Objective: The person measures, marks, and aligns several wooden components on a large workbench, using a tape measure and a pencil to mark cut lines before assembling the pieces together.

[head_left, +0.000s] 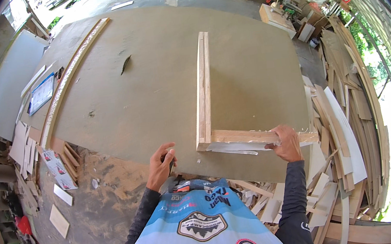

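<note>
On the large brown worktop [152, 88] lies an L-shaped wooden frame [203, 87], its long leg running away from me and its short leg crossing at the near end. My right hand [286, 143] is closed over the short leg [243, 134] near its right end. Along that leg's near side shows a white strip [230, 149], with ragged whitish bits on the wood's upper edge. My left hand [159, 168] hovers by the near edge of the worktop, left of the frame's corner, fingers curled round a small dark object, mostly hidden.
A long narrow wooden piece [66, 86] lies along the worktop's left side, beside a clipboard [42, 94]. A dark curved sliver [125, 64] rests left of the frame. Offcuts and boards [356, 102] pile up on the right; more scraps [60, 222] lie on the floor at left.
</note>
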Action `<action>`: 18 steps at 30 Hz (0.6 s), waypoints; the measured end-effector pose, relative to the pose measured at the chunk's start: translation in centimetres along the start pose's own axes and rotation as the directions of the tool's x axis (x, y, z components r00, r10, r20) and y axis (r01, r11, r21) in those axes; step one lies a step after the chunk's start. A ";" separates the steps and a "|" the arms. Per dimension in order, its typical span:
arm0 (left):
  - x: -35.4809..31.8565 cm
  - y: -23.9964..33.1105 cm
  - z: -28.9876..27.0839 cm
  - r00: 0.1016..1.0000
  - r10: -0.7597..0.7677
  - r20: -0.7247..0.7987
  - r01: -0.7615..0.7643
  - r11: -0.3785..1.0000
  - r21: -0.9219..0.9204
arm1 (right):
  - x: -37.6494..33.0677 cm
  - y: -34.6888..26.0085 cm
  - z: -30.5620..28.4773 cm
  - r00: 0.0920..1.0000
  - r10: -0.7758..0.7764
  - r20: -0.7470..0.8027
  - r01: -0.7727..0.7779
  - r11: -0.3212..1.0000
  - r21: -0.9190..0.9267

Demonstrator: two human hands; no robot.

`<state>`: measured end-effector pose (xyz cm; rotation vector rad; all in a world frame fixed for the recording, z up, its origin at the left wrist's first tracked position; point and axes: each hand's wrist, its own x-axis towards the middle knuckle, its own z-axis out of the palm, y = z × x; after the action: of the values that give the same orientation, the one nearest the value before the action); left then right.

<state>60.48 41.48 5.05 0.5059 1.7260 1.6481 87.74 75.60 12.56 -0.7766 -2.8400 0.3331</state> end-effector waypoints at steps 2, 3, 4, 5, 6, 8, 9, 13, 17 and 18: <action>-0.2 -0.5 0.1 0.999 0.008 -0.036 -0.009 1.000 -0.021 | -0.8 -0.3 -0.2 0.999 0.032 -0.021 -0.032 0.999 -0.005; -0.4 -0.8 0.1 0.998 0.015 -0.062 -0.017 0.999 -0.031 | -1.2 0.1 -0.4 0.995 0.084 -0.050 -0.082 0.996 0.040; -0.5 -1.1 0.1 0.996 0.022 -0.089 -0.026 0.999 -0.041 | -1.5 0.7 -0.7 0.988 0.137 -0.077 -0.130 0.988 0.086; -0.7 -1.4 -0.1 0.995 -0.001 -0.101 -0.005 0.998 -0.058 | -2.3 1.3 -0.6 0.974 0.203 -0.101 -0.188 0.972 0.143; -0.8 -1.6 -0.4 0.994 -0.023 -0.111 0.015 0.997 -0.074 | -2.7 2.1 -0.6 0.961 0.246 -0.126 -0.228 0.963 0.146; -1.1 -2.0 -0.9 0.991 -0.053 -0.119 0.044 0.996 -0.075 | -3.1 4.6 -0.9 0.923 0.339 -0.180 -0.315 0.937 0.150; -1.2 -2.1 -1.2 0.990 -0.079 -0.118 0.069 0.994 -0.087 | -3.3 6.5 -0.5 0.904 0.377 -0.203 -0.335 0.918 0.215; -1.0 -3.0 -1.6 0.984 -0.130 -0.120 0.114 0.985 -0.130 | -1.8 14.9 0.0 0.767 0.631 -0.114 -0.549 0.738 0.391; -0.7 -4.1 -2.6 0.982 -0.133 -0.134 0.111 0.981 -0.159 | 0.2 19.1 3.6 0.674 0.738 -0.035 -0.531 0.517 0.672; -0.5 -4.2 -2.4 0.983 -0.130 -0.129 0.108 0.981 -0.163 | 0.1 20.6 5.0 0.658 0.750 -0.068 -0.521 0.518 0.678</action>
<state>59.91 38.92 0.94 0.2140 1.6746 1.7483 96.37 92.08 2.38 -1.5211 -1.7745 1.0318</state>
